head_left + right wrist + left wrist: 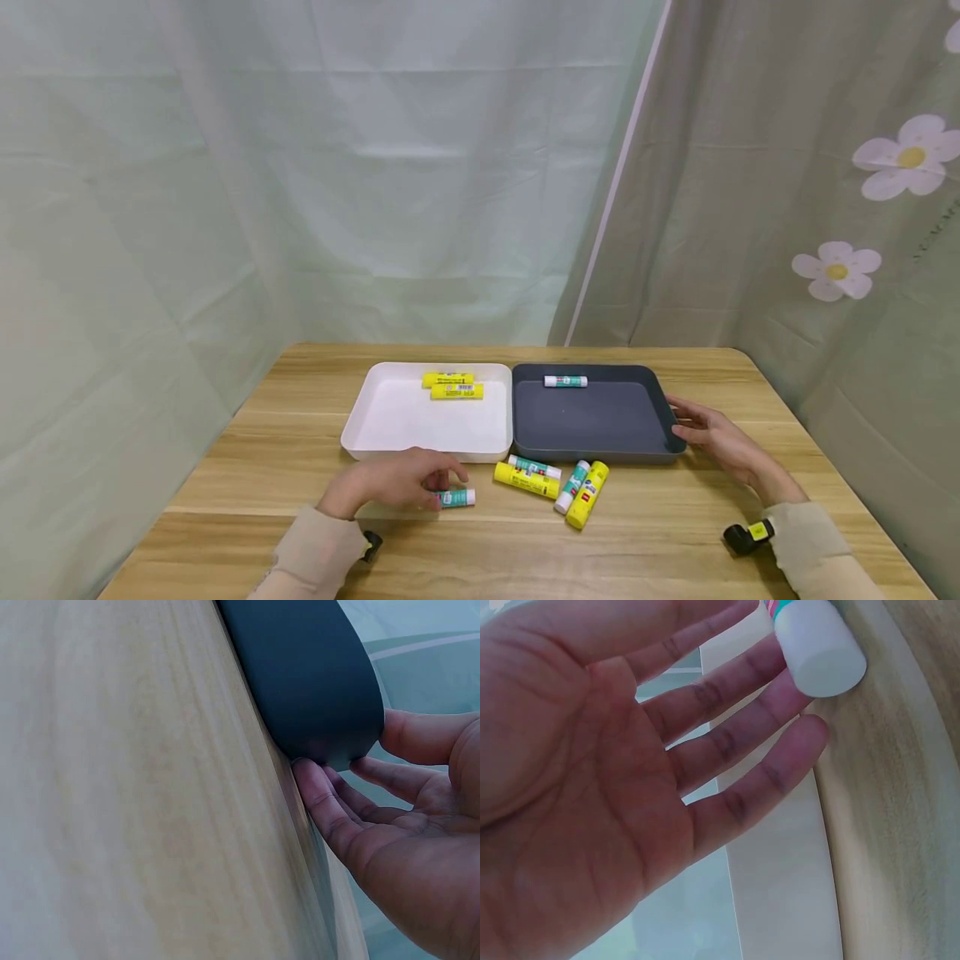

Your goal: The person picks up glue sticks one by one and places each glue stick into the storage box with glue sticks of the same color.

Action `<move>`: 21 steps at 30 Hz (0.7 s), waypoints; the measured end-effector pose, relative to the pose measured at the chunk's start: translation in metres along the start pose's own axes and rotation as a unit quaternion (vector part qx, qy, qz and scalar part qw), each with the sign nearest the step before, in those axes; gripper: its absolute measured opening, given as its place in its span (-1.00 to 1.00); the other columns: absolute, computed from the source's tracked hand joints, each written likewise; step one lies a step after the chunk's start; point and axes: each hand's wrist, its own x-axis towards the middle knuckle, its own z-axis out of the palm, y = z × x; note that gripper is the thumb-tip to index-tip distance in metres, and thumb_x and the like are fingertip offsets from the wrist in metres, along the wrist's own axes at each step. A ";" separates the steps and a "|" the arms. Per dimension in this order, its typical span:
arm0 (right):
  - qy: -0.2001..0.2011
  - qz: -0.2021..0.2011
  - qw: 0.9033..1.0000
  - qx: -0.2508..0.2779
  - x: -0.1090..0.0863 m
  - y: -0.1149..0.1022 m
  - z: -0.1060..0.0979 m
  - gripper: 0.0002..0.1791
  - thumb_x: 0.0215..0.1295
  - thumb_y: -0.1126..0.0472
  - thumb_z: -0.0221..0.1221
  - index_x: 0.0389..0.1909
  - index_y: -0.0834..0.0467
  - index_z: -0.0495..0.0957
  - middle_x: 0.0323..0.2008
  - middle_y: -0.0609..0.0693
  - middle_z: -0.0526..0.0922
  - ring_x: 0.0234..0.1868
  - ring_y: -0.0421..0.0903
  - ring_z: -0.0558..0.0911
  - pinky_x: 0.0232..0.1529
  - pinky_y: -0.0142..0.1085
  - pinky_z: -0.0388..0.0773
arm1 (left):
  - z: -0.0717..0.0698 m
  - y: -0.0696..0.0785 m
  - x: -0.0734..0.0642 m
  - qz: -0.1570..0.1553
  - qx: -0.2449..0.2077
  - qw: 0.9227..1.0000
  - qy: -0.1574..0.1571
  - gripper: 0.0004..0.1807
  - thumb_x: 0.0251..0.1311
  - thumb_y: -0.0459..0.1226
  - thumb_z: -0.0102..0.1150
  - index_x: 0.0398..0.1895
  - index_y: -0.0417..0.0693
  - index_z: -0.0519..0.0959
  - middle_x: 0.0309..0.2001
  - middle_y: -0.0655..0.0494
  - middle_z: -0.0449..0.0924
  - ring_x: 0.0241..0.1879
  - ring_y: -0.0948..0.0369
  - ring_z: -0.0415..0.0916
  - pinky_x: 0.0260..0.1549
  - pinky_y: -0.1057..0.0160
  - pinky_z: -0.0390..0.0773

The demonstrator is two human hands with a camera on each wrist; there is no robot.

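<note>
In the head view my left hand (408,479) is over the table in front of the white tray (397,421), by a green-and-white glue stick (456,498). The left wrist view shows its fingers (739,802) loosely spread, some fingertips against or just behind the white end of the glue stick (821,656); a firm hold cannot be seen. At the right end of the dark grey tray (600,417), my right hand (716,437) holds the edge. In the right wrist view its thumb touches the rim of the tray (315,682), other fingertips lying lower against the wall.
Two yellow glue sticks (456,391) lie in the white tray, one green-and-white glue stick (566,382) in the dark one. Before the trays are a yellow glue stick (527,480) against a green one (534,467), and another such pair (587,495). Curtains (450,167) hang behind the table.
</note>
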 end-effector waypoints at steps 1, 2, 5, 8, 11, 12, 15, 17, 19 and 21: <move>0.000 0.000 1.000 0.000 0.000 0.000 0.000 -0.20 0.59 0.21 0.11 0.64 0.35 -0.08 0.44 0.51 0.15 0.34 0.16 0.36 0.04 -0.42 0.48 | 0.000 0.000 0.000 -0.002 -0.003 1.000 -0.002 -0.58 0.26 -0.40 0.41 0.16 0.04 0.61 -0.20 0.25 0.60 -0.23 0.36 0.48 -0.12 0.32 0.52; 0.000 0.000 1.000 0.000 0.000 0.000 0.000 -0.20 0.59 0.21 0.11 0.64 0.36 -0.08 0.44 0.51 0.15 0.34 0.16 0.36 0.04 -0.42 0.48 | 0.001 0.000 0.001 -0.004 -0.005 1.000 -0.004 -0.58 0.25 -0.41 0.42 0.14 0.05 0.61 -0.20 0.26 0.60 -0.23 0.35 0.48 -0.12 0.32 0.52; 0.000 0.000 1.000 0.001 0.000 0.000 0.000 -0.20 0.59 0.21 0.11 0.63 0.36 -0.08 0.45 0.52 0.14 0.35 0.18 0.35 0.04 -0.42 0.48 | 0.002 0.001 0.002 -0.011 -0.005 1.000 -0.009 -0.59 0.21 -0.43 0.44 0.08 0.06 0.62 -0.22 0.26 0.60 -0.23 0.30 0.50 -0.13 0.32 0.52; -0.001 0.001 1.000 0.002 0.000 0.000 0.000 -0.19 0.58 0.20 0.11 0.64 0.35 -0.07 0.45 0.51 0.14 0.36 0.22 0.34 0.04 -0.41 0.48 | 0.004 0.002 0.004 -0.012 0.004 1.000 -0.009 -0.60 0.17 -0.43 0.48 0.03 0.07 0.63 -0.24 0.27 0.58 -0.25 0.29 0.50 -0.16 0.33 0.52; -0.002 0.002 1.000 0.001 0.000 0.001 0.000 -0.19 0.58 0.19 0.12 0.64 0.35 -0.07 0.45 0.51 0.15 0.36 0.19 0.35 0.04 -0.41 0.48 | 0.005 0.003 0.006 -0.011 0.010 1.000 -0.007 -0.61 0.14 -0.44 0.49 -0.02 0.08 0.64 -0.28 0.28 0.57 -0.30 0.33 0.48 -0.20 0.34 0.52; -0.001 0.002 1.000 0.001 0.000 0.001 0.000 -0.19 0.58 0.19 0.12 0.64 0.35 -0.07 0.44 0.51 0.15 0.35 0.17 0.37 0.04 -0.41 0.48 | 0.006 0.003 0.006 -0.011 0.010 1.000 -0.007 -0.62 0.14 -0.44 0.49 -0.03 0.09 0.64 -0.30 0.28 0.57 -0.32 0.35 0.47 -0.22 0.35 0.52; 0.000 0.001 1.000 0.002 0.000 0.001 0.000 -0.19 0.58 0.19 0.12 0.64 0.35 -0.07 0.44 0.51 0.15 0.31 0.07 0.39 0.04 -0.41 0.48 | 0.006 0.003 0.006 -0.012 0.004 1.000 -0.007 -0.63 0.16 -0.46 0.47 -0.05 0.11 0.65 -0.32 0.28 0.57 -0.35 0.39 0.45 -0.25 0.35 0.52; 0.000 0.001 1.000 0.003 0.000 0.001 0.000 -0.19 0.58 0.20 0.12 0.63 0.36 -0.07 0.44 0.51 0.15 0.28 0.01 0.41 0.04 -0.40 0.48 | 0.006 0.003 0.006 -0.013 -0.001 1.000 -0.007 -0.64 0.18 -0.45 0.46 -0.04 0.12 0.66 -0.32 0.28 0.57 -0.35 0.38 0.45 -0.25 0.34 0.52; 0.001 0.000 1.000 0.004 0.000 0.000 0.000 -0.19 0.58 0.20 0.12 0.63 0.36 -0.07 0.44 0.50 0.15 0.26 -0.04 0.41 0.04 -0.41 0.47 | 0.006 0.002 0.007 -0.011 0.000 1.000 -0.003 -0.65 0.20 -0.43 0.44 -0.04 0.15 0.66 -0.31 0.30 0.58 -0.34 0.38 0.45 -0.25 0.34 0.52; 0.002 -0.001 1.000 0.003 0.000 0.000 0.000 -0.19 0.58 0.20 0.12 0.63 0.36 -0.07 0.44 0.50 0.15 0.26 -0.06 0.41 0.04 -0.41 0.47 | 0.006 0.001 0.007 -0.007 0.004 1.000 0.002 -0.67 0.24 -0.40 0.42 -0.03 0.19 0.65 -0.29 0.31 0.57 -0.33 0.38 0.45 -0.24 0.34 0.51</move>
